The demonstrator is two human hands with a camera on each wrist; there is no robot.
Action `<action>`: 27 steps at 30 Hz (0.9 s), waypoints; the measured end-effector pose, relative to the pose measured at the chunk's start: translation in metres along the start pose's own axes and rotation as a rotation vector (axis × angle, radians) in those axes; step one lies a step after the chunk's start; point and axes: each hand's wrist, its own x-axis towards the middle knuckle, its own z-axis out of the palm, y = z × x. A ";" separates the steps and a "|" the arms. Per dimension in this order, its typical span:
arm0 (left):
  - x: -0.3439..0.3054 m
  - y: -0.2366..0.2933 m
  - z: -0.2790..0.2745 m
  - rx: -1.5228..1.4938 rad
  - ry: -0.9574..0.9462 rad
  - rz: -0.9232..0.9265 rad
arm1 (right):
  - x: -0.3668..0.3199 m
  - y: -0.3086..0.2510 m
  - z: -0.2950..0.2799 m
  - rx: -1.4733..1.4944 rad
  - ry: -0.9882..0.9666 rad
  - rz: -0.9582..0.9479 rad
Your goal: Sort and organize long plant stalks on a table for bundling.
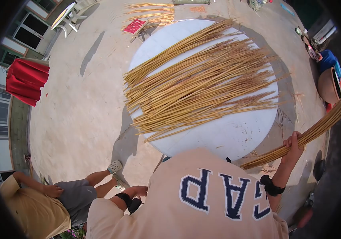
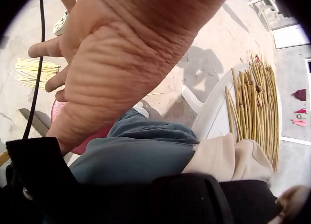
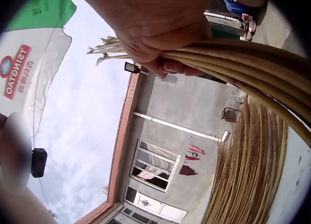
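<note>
My right hand (image 1: 292,148) grips a bundle of long dry stalks (image 1: 325,121) off the right side of the round white table (image 1: 238,137). In the right wrist view the fingers curl round these held stalks (image 3: 243,63), and tufted ends poke out past the hand. My left hand (image 1: 140,191) hangs low beside my body in the head view. The left wrist view shows this hand (image 2: 107,63) with loose fingers and nothing in them. Across the table lie more stalks (image 1: 190,87), cut ends to the left and brushy heads to the right.
Another person (image 1: 39,203) is at the lower left. A red-topped folding stool (image 1: 134,26) stands beyond the table, near stalks on the ground (image 1: 150,14). A red garment (image 1: 26,79) hangs at the left. Basins and a blue container (image 1: 326,61) stand at the right.
</note>
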 end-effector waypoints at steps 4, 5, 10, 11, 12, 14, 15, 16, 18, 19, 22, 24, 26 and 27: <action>-0.058 0.005 0.059 -0.146 -0.137 -0.208 | 0.000 0.001 0.000 0.038 0.012 0.023; -0.067 0.000 0.058 -0.143 -0.135 -0.198 | -0.001 0.001 0.000 0.046 0.012 0.027; -0.107 0.024 0.044 -0.153 -0.161 -0.167 | -0.002 0.002 0.013 0.068 -0.035 0.026; -0.107 0.038 0.043 -0.149 -0.168 -0.157 | -0.001 0.001 0.013 0.070 -0.054 0.028; -0.107 0.048 0.043 -0.142 -0.176 -0.146 | 0.000 0.001 0.011 0.067 -0.050 0.025; -0.113 0.054 0.043 -0.133 -0.193 -0.123 | 0.001 0.001 0.008 0.065 -0.076 0.015; -0.115 0.057 0.047 -0.134 -0.199 -0.111 | 0.001 0.000 0.007 0.062 -0.079 0.016; -0.114 0.070 0.050 -0.135 -0.202 -0.099 | 0.001 -0.001 0.005 0.058 -0.062 0.016; -0.118 0.085 0.053 -0.136 -0.218 -0.078 | 0.000 -0.004 0.002 0.045 -0.044 0.019; -0.121 0.086 0.052 -0.136 -0.220 -0.079 | -0.001 -0.006 0.001 0.035 -0.039 0.013; -0.129 0.087 0.041 0.002 -0.191 0.046 | -0.001 -0.010 0.001 0.045 -0.038 0.005; -0.135 0.097 0.031 0.105 -0.180 0.124 | -0.003 -0.014 -0.001 0.061 -0.028 0.006; -0.151 0.140 -0.001 0.495 0.037 -0.015 | -0.004 -0.014 0.004 0.048 -0.006 -0.035; -0.146 0.130 -0.018 0.581 0.289 0.140 | -0.005 -0.014 0.007 0.041 -0.002 -0.030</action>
